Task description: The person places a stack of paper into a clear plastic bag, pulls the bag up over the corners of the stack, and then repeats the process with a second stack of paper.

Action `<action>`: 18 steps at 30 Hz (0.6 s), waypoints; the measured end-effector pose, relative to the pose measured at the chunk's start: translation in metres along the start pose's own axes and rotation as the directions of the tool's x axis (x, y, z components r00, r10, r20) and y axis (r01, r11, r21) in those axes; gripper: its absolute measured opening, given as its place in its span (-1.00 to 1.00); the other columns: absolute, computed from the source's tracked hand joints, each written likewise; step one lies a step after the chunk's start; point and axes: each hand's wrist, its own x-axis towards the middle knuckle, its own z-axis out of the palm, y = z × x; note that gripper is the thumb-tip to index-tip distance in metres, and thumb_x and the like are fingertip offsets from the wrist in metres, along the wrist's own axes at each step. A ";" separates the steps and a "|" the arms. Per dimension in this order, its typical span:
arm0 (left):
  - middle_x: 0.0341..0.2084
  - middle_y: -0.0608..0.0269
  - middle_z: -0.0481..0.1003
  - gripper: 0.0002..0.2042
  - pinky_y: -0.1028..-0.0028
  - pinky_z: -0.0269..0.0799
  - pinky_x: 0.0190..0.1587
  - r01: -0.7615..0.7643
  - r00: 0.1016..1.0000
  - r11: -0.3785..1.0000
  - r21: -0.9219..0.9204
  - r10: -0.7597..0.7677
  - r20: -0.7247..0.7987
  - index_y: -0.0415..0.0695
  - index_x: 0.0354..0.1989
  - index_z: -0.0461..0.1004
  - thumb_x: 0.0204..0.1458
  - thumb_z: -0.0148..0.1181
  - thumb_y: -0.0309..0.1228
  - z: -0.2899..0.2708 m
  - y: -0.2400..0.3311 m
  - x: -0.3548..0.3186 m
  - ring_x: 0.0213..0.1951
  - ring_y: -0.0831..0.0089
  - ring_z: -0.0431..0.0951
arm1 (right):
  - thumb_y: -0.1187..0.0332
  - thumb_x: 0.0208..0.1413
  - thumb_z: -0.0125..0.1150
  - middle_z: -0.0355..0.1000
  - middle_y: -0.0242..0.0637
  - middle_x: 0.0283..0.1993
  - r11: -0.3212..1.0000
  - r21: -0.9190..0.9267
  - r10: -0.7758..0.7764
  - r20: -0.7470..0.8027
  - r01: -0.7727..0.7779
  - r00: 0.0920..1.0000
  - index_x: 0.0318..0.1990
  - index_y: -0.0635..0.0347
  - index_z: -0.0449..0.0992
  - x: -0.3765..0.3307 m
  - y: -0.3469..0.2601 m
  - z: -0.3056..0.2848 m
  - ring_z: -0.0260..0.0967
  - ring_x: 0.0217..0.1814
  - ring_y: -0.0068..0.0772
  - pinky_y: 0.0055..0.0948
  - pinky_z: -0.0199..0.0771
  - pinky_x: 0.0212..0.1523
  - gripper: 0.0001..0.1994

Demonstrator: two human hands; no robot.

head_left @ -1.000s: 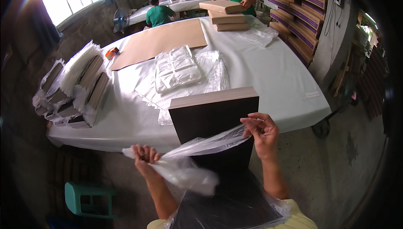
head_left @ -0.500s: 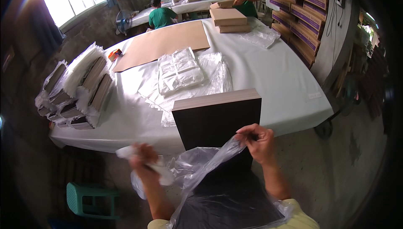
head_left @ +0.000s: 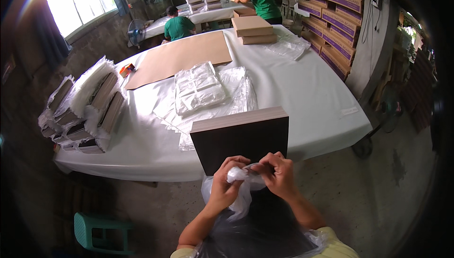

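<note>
Both hands, spread apart earlier, are now brought together: left hand [head_left: 226, 182] and right hand [head_left: 278, 175] pinch the thin, slippery clear plastic bag [head_left: 241, 189] bunched between them, against the stiff, heavy dark rectangular board [head_left: 241, 142]

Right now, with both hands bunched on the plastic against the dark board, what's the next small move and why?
Probably part the hands and spread the clear plastic bag's mouth wider. Both the left hand and right hand pinch it into a wad against the dark flat rectangular board, whose upper half stands bare above the bag; a gathered opening likely can't slide further up it.
</note>
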 end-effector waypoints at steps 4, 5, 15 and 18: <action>-0.44 0.39 0.35 -0.90 0.65 0.23 -0.38 0.460 0.862 0.593 -0.660 -0.477 0.173 -0.14 -0.31 0.30 0.00 0.02 -0.47 -0.011 -0.008 -0.014 -0.41 0.67 0.32 | 0.52 -0.17 0.21 0.27 -0.33 -0.61 0.993 0.056 -0.096 -0.068 0.100 0.993 -0.54 0.19 0.39 0.006 -0.004 0.009 0.23 -0.51 -0.43 -0.52 0.22 -0.43 -0.90; -0.51 0.43 0.31 -0.84 0.69 0.21 -0.41 0.429 0.867 0.539 -0.725 -0.472 0.162 -0.10 -0.28 0.28 0.03 0.04 -0.33 -0.006 -0.010 -0.015 -0.46 0.72 0.30 | 0.44 -0.08 0.18 0.28 -0.34 -0.56 0.984 0.155 -0.082 -0.052 0.090 0.995 -0.53 0.17 0.37 0.004 0.000 0.012 0.23 -0.50 -0.48 -0.57 0.21 -0.44 -0.89; -0.32 0.21 0.44 -0.42 0.56 0.28 -0.20 0.573 0.717 0.762 -0.302 -0.286 0.636 -0.32 -0.14 0.34 -0.42 0.43 -0.38 -0.028 0.005 -0.022 -0.28 0.50 0.42 | 0.17 0.14 -0.12 -0.02 -0.51 -0.71 -0.124 0.941 0.381 0.339 -0.315 0.860 -0.56 0.07 0.16 0.010 0.013 -0.015 -0.21 -0.85 -0.73 -0.66 -0.11 -0.83 -0.72; -0.50 0.22 0.47 -0.48 0.59 0.32 -0.34 0.380 0.627 0.898 -0.223 -0.073 0.775 -0.30 -0.19 0.41 -0.38 0.41 -0.32 -0.038 0.000 -0.023 -0.43 0.52 0.47 | 0.18 0.14 -0.12 -0.03 -0.52 -0.71 -0.082 0.940 0.426 0.333 -0.331 0.841 -0.57 0.03 0.15 0.008 0.019 -0.025 -0.25 -0.84 -0.74 -0.68 -0.13 -0.84 -0.72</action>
